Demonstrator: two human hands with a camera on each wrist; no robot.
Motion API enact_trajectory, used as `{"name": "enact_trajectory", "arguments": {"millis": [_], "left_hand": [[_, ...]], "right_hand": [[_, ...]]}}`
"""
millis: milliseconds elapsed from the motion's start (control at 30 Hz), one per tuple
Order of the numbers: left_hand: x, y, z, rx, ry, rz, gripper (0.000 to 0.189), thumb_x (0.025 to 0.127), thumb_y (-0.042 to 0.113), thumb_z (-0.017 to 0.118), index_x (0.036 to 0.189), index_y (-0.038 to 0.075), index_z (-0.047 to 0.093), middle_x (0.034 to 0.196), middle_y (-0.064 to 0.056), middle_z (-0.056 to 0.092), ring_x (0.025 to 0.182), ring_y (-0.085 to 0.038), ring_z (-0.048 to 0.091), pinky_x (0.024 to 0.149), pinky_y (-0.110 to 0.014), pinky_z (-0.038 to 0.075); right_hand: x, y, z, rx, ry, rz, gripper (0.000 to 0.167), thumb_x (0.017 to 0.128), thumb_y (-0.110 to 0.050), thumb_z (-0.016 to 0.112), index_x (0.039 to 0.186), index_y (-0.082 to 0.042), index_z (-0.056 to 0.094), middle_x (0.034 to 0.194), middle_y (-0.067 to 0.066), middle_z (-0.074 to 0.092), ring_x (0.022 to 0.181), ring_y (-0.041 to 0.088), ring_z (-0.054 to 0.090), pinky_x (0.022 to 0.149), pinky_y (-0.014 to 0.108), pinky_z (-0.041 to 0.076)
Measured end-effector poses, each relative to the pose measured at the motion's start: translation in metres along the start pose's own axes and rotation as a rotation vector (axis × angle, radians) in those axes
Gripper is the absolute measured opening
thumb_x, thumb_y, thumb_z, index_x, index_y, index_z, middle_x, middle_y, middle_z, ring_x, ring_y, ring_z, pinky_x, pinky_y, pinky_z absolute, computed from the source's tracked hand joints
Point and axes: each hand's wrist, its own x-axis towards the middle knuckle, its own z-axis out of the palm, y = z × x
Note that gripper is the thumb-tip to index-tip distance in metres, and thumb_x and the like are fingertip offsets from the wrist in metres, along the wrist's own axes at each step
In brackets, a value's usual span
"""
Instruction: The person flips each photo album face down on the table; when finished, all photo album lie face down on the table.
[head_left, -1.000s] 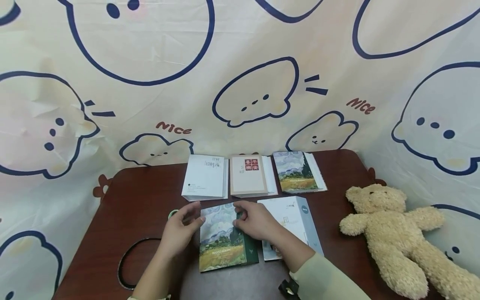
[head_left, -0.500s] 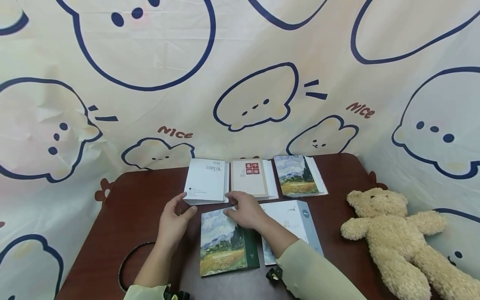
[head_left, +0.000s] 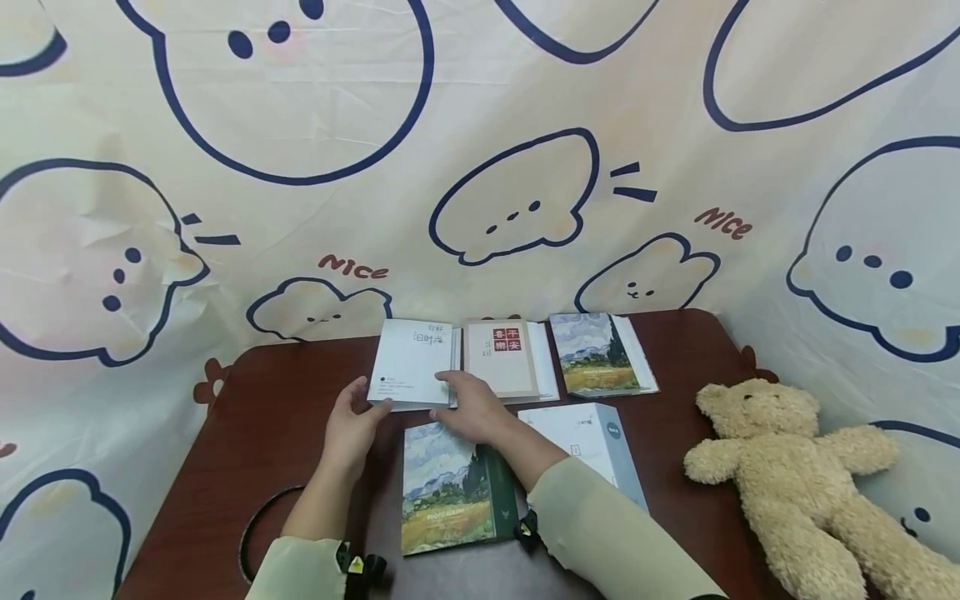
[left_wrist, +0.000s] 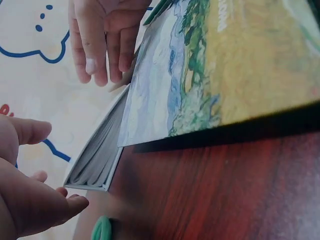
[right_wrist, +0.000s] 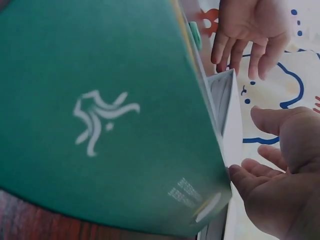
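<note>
A white photo album (head_left: 414, 358) with Chinese lettering lies at the back left of the table. Its page edges show in the left wrist view. My left hand (head_left: 351, 423) is at its near left corner, thumb and fingers spread apart. My right hand (head_left: 472, 408) is at its near right edge, palm toward it; whether the fingers touch the cover I cannot tell. Closer to me lies a photo album with a painted landscape cover (head_left: 442, 492) and a green spine (right_wrist: 105, 120), partly under my right wrist.
Behind, a beige album (head_left: 495, 358) and another landscape album (head_left: 596, 354) continue the row. A white-and-blue album (head_left: 577, 437) lies beneath my right forearm. A teddy bear (head_left: 780, 467) sits right; a black ring (head_left: 251, 533) and green ring (left_wrist: 102, 229) lie left.
Both hands have left the near landscape album and moved away from me to the white album at the back left. The landscape album stays on the table.
</note>
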Motion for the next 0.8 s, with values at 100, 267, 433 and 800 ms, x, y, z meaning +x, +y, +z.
{"name": "enact_trajectory", "arguments": {"millis": [100,267,433,800], "left_hand": [[0.005,-0.002,0.003,-0.004,0.005,-0.011,0.079,0.101,0.016,0.067,0.165,0.007,0.022,0.169,-0.018,0.024,0.153,-0.038,0.027,0.12,-0.055,0.032],[0.013,-0.006,0.007,-0.011,0.004,-0.028,0.08,0.101,0.016,0.067,0.164,0.005,0.02,0.167,-0.02,0.026,0.15,-0.037,0.032,0.12,-0.055,0.031],[0.021,-0.009,0.012,-0.043,-0.003,-0.027,0.079,0.1,0.014,0.067,0.163,0.002,0.021,0.165,-0.021,0.029,0.146,-0.035,0.038,0.12,-0.052,0.032],[0.028,-0.009,0.013,-0.072,0.001,-0.081,0.079,0.101,0.014,0.066,0.164,0.005,0.019,0.161,-0.022,0.035,0.138,-0.034,0.046,0.118,-0.053,0.035]], "right_hand": [[0.006,-0.001,0.004,-0.012,-0.006,0.012,0.065,0.096,-0.031,0.073,0.154,-0.012,0.049,0.157,0.009,0.049,0.142,0.027,0.048,0.115,0.042,0.042],[0.014,-0.004,0.011,-0.021,-0.014,0.025,0.068,0.095,-0.03,0.074,0.155,-0.01,0.048,0.159,0.011,0.047,0.147,0.028,0.043,0.118,0.041,0.038],[0.02,-0.005,0.016,-0.057,-0.03,0.035,0.068,0.096,-0.029,0.073,0.155,-0.008,0.046,0.162,0.013,0.042,0.149,0.028,0.039,0.121,0.04,0.034],[0.024,-0.017,0.013,-0.098,-0.076,0.07,0.068,0.097,-0.028,0.071,0.156,-0.006,0.045,0.163,0.015,0.04,0.151,0.031,0.037,0.122,0.043,0.032]]}}
